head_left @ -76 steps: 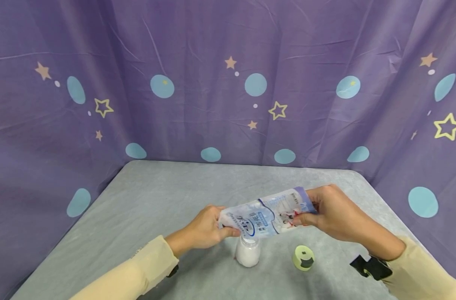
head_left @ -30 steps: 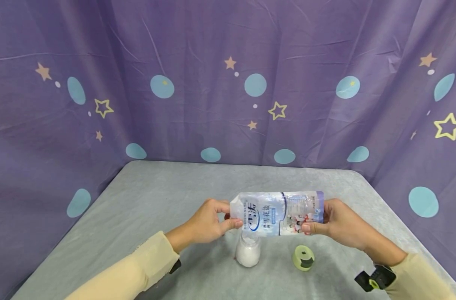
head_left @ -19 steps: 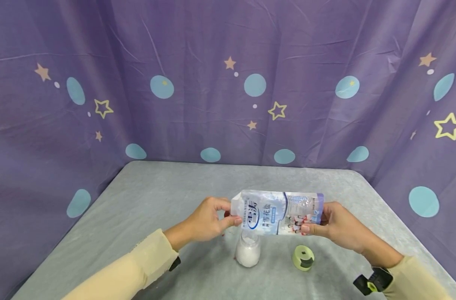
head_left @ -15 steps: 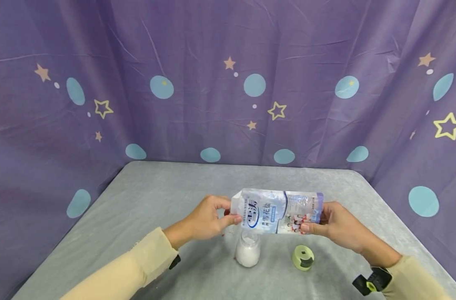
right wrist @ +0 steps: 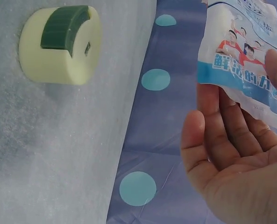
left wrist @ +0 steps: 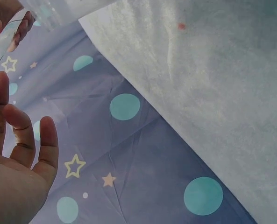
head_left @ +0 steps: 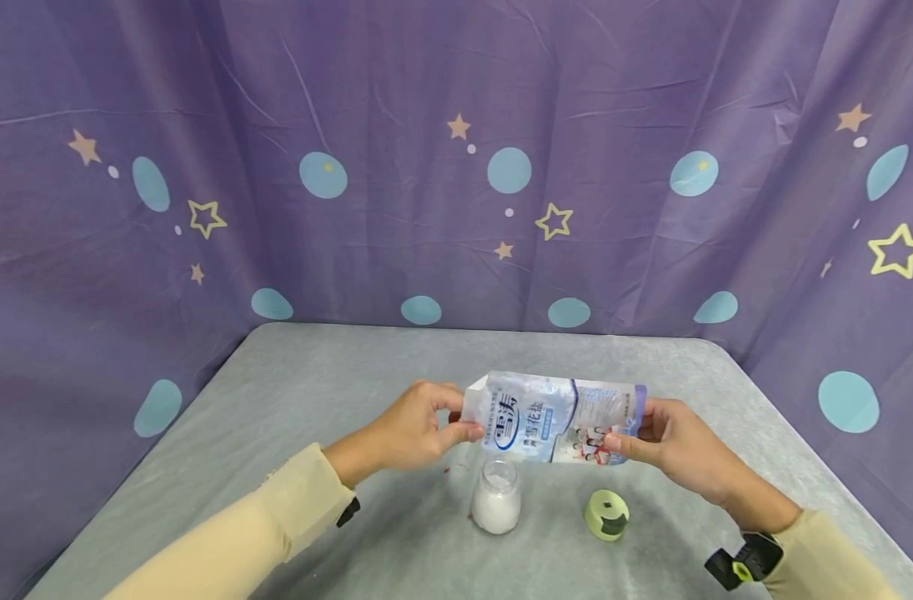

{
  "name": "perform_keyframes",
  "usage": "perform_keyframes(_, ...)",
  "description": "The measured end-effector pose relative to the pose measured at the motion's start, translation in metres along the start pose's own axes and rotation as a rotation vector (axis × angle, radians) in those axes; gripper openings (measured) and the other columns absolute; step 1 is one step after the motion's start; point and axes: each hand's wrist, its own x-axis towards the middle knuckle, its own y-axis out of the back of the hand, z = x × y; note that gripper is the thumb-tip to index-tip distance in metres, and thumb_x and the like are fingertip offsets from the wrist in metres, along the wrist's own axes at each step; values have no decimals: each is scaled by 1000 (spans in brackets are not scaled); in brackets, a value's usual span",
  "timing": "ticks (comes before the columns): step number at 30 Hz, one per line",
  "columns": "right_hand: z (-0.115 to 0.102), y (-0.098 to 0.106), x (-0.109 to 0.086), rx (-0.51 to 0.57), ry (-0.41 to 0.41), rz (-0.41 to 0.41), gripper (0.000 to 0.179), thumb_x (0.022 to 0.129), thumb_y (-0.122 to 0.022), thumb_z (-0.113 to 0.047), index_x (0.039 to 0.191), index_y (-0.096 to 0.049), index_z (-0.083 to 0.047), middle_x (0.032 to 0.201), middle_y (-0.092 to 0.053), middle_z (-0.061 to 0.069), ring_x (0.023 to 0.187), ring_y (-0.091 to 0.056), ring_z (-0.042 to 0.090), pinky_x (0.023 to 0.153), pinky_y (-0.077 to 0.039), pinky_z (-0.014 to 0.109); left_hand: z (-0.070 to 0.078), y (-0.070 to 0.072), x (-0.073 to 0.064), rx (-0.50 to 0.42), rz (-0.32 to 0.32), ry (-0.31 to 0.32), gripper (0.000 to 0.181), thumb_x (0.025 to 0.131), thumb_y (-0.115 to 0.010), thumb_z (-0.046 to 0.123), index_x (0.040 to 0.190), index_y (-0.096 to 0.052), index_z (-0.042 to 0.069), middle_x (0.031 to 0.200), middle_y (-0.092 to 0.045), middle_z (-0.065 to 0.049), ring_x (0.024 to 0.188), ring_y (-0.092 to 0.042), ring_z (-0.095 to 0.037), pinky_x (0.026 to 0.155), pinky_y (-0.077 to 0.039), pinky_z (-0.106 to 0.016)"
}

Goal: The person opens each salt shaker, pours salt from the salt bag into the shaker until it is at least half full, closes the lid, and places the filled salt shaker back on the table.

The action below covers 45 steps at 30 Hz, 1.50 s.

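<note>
A white, blue and purple salt bag (head_left: 531, 417) lies sideways in the air, just above and behind a clear glass jar (head_left: 496, 504). My left hand (head_left: 414, 429) pinches the bag's left end, thumb in front. At the purple end, my right hand (head_left: 684, 450) grips with the thumb over the printed face and fingers behind. White grains fill most of the jar, which stands upright without a lid. In the right wrist view, the pale yellow-green cap (right wrist: 31, 42) has a dark green flap. The left wrist view catches only part of the jar (left wrist: 63, 11).
A grey cloth covers the table (head_left: 351, 367), with small red specks left of the jar. The cap sits on it to the jar's right. A purple curtain (head_left: 396, 242) with stars and blue dots hangs behind and along the sides.
Earlier the bag slanted, its left end low over the jar. Since then it has levelled, shifted right and risen, both hands keeping hold. The jar's mouth now shows. Jar and cap have stayed put.
</note>
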Motion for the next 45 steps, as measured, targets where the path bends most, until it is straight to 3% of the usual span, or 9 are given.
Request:
perform_keyframes(12,-2,0,-2,44,19,90,31,99,-68,-10,120,-64,12,102,-76,10,90,-72,17,82,-56,28,8,7,8,41,-32,27,7,88,-80,7,94,-80,9,85,-71,7,73,-54,-8,68,-46,-27)
perform_keyframes(19,-1,-1,1,10,46,95,29,95,-73,-11,117,-67,7,101,-76,9,87,-72,18,78,-58,30,12,13,13,89,-57,2,7,88,-80,8,83,-77,12,84,-71,7,70,-53,-8,63,-45,-26)
perform_keyframes(25,1,-3,4,9,100,97,30,90,-78,-8,115,-65,3,97,-74,12,83,-72,21,73,-60,35,16,19,18,135,-79,20,4,89,-79,10,93,-80,11,84,-69,9,71,-53,-8,63,-46,-26)
perform_keyframes(29,3,-4,7,29,120,84,29,88,-80,-5,109,-63,4,95,-73,15,83,-73,22,73,-61,36,18,21,21,184,-55,0,7,89,-79,12,83,-76,15,74,-60,11,69,-50,-7,63,-43,-25)
perform_keyframes(32,4,-4,9,-8,111,78,27,88,-80,-7,107,-64,3,94,-74,14,82,-73,20,71,-60,34,18,22,23,235,-27,-28,24,90,-79,14,71,-64,17,68,-52,10,66,-46,-7,62,-38,-24)
perform_keyframes(36,5,-6,12,-100,89,90,23,88,-81,-10,105,-68,-2,92,-74,8,79,-71,19,69,-58,32,20,22,29,288,14,-66,34,91,-78,16,66,-54,17,67,-51,9,64,-43,-7,60,-35,-23)
perform_keyframes(45,6,-13,20,-296,115,141,15,84,-84,-18,95,-75,-13,83,-73,-7,69,-63,13,61,-49,28,28,22,39,355,96,-54,25,90,-79,18,70,-63,19,68,-53,10,66,-46,-10,60,-37,-26)
